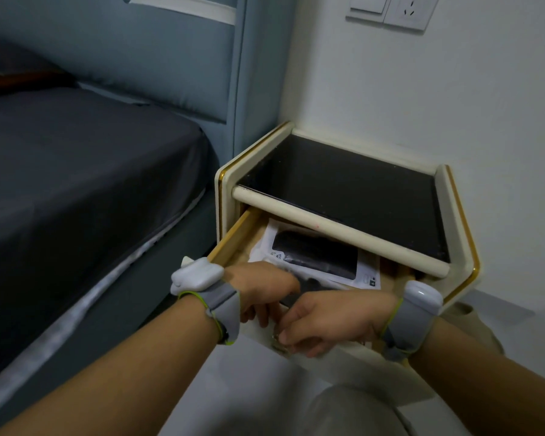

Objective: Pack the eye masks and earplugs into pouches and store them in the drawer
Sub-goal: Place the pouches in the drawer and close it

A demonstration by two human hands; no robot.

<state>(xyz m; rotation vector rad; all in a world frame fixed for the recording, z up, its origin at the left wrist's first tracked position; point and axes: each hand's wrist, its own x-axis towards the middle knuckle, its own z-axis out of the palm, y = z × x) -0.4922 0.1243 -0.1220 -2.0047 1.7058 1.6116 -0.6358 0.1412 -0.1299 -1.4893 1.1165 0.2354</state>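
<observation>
Both my hands are at the open drawer (233, 239) of the bedside cabinet (460, 215); my left hand (261, 286) reaches over the front edge, fingers curled down toward a dark soft thing below them, probably a pouch (312, 284); whether they actually pinch it I cannot tell, too blurred; my right hand (331, 322) sits at the drawer front, fingers curled, thumb near a small metal pull; grip on it unclear too. Inside the drawer: a flat white packet (367, 272) with a dark window, lying flat toward the back; the pouch is just in front of it, partly under my hands. Judging: pouch is light, limp, not fragile; take it by an edge or lay it flat; the packet looks slick, so it may slide.
</observation>
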